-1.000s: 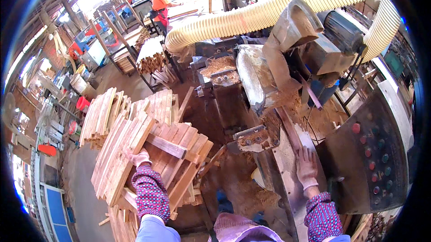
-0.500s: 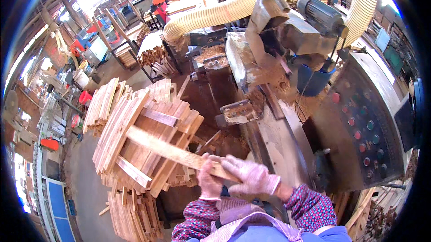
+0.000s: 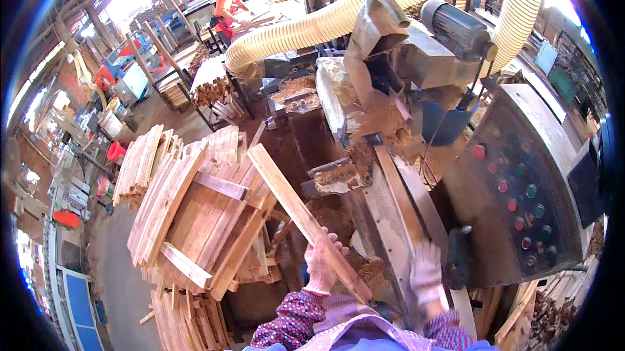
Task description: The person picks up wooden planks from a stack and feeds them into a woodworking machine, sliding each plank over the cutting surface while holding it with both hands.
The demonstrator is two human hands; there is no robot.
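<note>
My left hand is closed around a long wooden strip, which slants up and away to the left, its far end over the gap between the stack and the machine. My right hand, in a pale glove like the left, lies over the machine bed with its fingers stretched forward. Its fingertips meet the near end of another wooden strip, lying lengthwise on the bed. That strip's far end runs toward the sawdust-covered machine head.
Stacked wooden strips stand at my left. A control panel with coloured buttons is on the right. A ribbed cream hose arches over the machine, near a motor. A person in orange works farther back.
My right hand has left the strip that both hands held and moved right onto the machine bed. The strip in my left hand has swung steeper, away from the stack.
</note>
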